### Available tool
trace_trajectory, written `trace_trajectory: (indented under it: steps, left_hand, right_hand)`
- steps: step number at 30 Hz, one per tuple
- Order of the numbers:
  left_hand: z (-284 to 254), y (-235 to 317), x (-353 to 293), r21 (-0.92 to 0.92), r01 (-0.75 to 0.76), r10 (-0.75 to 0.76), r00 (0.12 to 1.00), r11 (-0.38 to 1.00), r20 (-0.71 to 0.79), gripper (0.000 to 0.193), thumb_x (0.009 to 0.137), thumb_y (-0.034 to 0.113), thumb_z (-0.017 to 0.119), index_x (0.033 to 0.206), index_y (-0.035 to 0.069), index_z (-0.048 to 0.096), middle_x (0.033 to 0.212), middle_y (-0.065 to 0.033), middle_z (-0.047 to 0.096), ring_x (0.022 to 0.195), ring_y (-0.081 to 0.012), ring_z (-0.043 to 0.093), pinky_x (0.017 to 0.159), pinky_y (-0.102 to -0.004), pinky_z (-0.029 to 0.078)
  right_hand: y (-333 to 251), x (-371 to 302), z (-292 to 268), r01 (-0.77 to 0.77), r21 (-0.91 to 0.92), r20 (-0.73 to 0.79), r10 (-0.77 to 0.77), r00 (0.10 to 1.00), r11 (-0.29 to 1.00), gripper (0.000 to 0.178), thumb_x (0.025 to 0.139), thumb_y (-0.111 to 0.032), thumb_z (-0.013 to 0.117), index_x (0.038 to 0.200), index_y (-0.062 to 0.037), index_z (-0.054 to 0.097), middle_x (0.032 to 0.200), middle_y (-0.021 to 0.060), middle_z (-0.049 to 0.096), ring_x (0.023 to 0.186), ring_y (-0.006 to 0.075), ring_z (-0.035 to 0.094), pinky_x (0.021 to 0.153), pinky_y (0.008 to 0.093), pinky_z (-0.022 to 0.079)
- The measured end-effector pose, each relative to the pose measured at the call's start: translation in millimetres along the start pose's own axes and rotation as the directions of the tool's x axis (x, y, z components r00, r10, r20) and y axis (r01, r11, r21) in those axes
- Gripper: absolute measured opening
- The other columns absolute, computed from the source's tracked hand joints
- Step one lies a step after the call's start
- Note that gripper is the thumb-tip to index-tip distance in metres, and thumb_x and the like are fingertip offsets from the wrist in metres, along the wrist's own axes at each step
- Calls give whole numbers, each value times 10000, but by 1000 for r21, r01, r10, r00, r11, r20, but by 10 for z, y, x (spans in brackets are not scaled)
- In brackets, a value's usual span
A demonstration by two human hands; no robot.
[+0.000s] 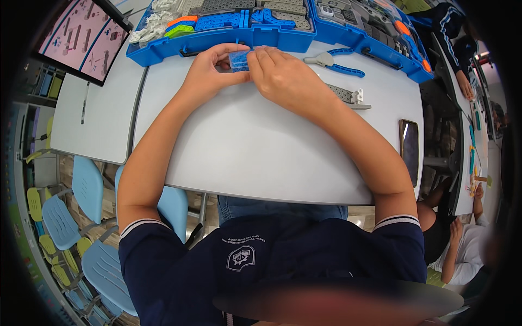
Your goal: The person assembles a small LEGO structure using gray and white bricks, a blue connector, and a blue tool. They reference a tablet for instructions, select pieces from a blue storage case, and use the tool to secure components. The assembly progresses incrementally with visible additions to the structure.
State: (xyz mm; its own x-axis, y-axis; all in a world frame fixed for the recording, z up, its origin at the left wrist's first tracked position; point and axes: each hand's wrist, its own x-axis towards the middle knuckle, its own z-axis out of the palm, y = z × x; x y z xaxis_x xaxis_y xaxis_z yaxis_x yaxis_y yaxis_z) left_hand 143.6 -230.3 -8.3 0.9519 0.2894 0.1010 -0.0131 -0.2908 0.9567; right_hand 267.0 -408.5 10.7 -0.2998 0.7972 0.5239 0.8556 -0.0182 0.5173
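Note:
Both my hands meet at the far middle of the white table, around a small clear box (238,61) with small blue pieces inside. My left hand (213,68) grips its left side, thumb below and fingers above. The fingers of my right hand (274,73) are bent against the box's right side; their tips are partly hidden, so their exact hold does not show. Just right of that hand lie blue-handled pliers (343,70) with a grey head. Behind my right wrist is a grey perforated beam assembly (343,93) with a white connector at its end.
Two blue sorting trays (228,43) (375,53) full of building parts line the far edge. A dark phone (409,144) lies at the right edge. To the left are a monitor (81,38) and a pen (84,103); chairs (87,187) stand below. Other people sit at the right.

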Motion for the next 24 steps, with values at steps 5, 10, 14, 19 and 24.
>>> trace_trajectory:
  steps: [5,10,14,19,24]
  left_hand:
    - [43,-31,-6,-9,-40,40,997,999,-69,614,743,214,913,1264,11,660,1074,-69,735,945,-129,654,882,-286,514]
    - [58,-38,-8,27,-43,46,995,999,-91,644,732,265,927,1265,18,663,1050,-75,737,943,-138,664,866,-286,517]
    - [58,-32,-17,40,-40,43,995,998,-94,664,725,300,932,1261,13,664,1037,-80,739,941,-139,666,856,-281,515]
    - [72,-36,-18,48,-48,53,992,998,-111,671,721,307,934,1258,7,667,1023,-76,735,914,-132,658,833,-273,508]
    - [85,-33,-25,68,-41,50,990,997,-133,662,727,322,928,1247,0,676,941,-44,710,814,-95,610,736,-237,475]
  right_hand:
    - [58,-29,3,-134,358,-33,156,987,924,226,816,-107,689,988,32,637,936,184,714,945,322,719,832,381,582]
    - [64,-96,-28,-456,705,206,458,865,544,169,929,-118,675,1068,-41,617,956,159,717,963,361,698,820,436,568]
    - [49,-91,27,-425,754,156,492,857,502,133,941,-107,677,1054,-50,636,958,151,732,942,359,707,802,449,570]
    - [32,-105,73,-356,768,56,498,866,533,112,926,-93,687,1019,-37,659,938,140,746,893,356,718,792,443,575]
    - [24,-108,67,-332,737,18,473,881,589,143,909,-79,676,1044,-35,663,1004,139,748,931,337,723,818,430,580]
